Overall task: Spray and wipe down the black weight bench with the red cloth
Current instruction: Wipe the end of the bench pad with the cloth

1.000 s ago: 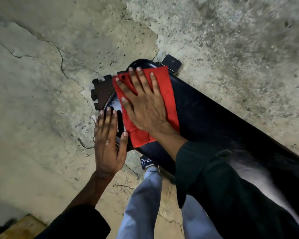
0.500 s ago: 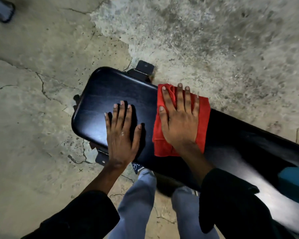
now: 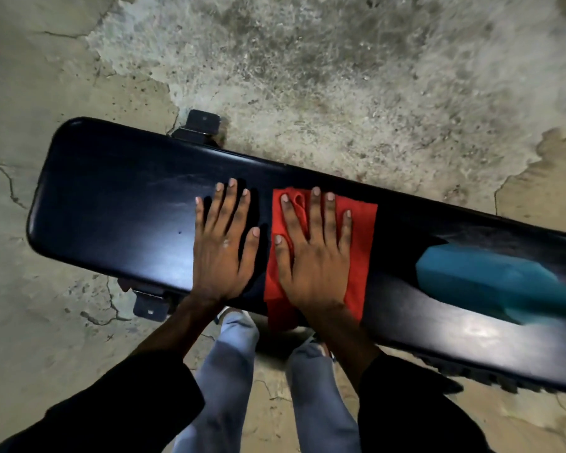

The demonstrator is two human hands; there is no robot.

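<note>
The black weight bench point(image 3: 118, 204) stretches across the view from left to lower right, its padded top shiny. A red cloth point(image 3: 360, 253) lies flat on the pad near the middle. My right hand point(image 3: 314, 253) presses on the cloth with fingers spread and straight. My left hand point(image 3: 223, 246) rests flat on the bare pad just left of the cloth, fingers straight. A blurred teal object point(image 3: 504, 282), perhaps the spray bottle, lies on the pad to the right.
Cracked, patchy concrete floor point(image 3: 340, 93) surrounds the bench. Metal bench feet stick out at the far side point(image 3: 200, 127) and the near side point(image 3: 149, 305). My legs in light jeans point(image 3: 229, 371) stand against the near edge.
My right hand has slid the red cloth from the bench's left end toward the middle. My left hand has moved onto the pad and followed. The teal object has come into view.
</note>
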